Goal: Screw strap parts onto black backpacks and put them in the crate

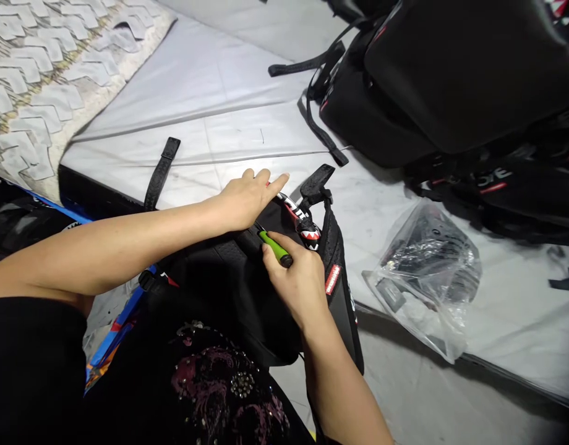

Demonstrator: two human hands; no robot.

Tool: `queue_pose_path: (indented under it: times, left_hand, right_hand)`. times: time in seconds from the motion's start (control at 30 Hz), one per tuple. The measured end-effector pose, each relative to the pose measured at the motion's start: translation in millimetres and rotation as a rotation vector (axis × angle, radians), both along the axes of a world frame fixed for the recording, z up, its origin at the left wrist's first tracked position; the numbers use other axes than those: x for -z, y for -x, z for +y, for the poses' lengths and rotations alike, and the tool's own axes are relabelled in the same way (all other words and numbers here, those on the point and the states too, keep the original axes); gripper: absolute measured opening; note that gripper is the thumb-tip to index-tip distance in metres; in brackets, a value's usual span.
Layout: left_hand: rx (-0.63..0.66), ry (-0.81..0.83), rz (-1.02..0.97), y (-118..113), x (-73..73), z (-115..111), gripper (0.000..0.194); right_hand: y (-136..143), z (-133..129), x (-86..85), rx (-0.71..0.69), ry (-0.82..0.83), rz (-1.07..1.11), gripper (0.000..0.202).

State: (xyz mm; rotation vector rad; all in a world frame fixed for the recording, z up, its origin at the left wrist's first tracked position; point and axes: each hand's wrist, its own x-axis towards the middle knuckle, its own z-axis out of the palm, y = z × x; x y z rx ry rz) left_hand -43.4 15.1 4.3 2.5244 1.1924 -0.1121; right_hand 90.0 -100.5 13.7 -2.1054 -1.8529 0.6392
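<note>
A black bag with straps and a red label lies at the near edge of the white-covered surface. My right hand is closed around a small tool with a green and black handle, its thin tip pointing up and left at the bag's upper part. My left hand rests on the bag's top edge just beyond the tool, its fingers apart; what lies under the palm is hidden. Beside the hands, a strap with a red, white and black pattern runs along the bag's top.
Several black bags are piled at the back right, their straps reaching over the white cover. A clear plastic bag of parts lies at the right. A patterned mat covers the far left; blue-edged material is below my left arm.
</note>
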Motion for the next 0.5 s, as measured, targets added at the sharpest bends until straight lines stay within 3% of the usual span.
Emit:
queue_pose_path:
  times: [0.17, 0.33, 0.5]
  left_hand:
    - [-0.006, -0.016, -0.011, -0.4, 3.2, 0.3, 0.086]
    - [-0.015, -0.01, -0.014, -0.9, 4.8, 0.0, 0.088]
    - [-0.028, -0.008, 0.006, -1.2, 3.6, 0.1, 0.088]
  right_hand:
    - [5.1, 1.3, 5.1, 0.032, -0.046, 0.191, 0.035]
    - [8.4, -0.4, 4.9, 0.044, -0.091, 0.045, 0.034]
    - [6.8, -1.8, 5.6, 0.034, -0.071, 0.078, 0.033]
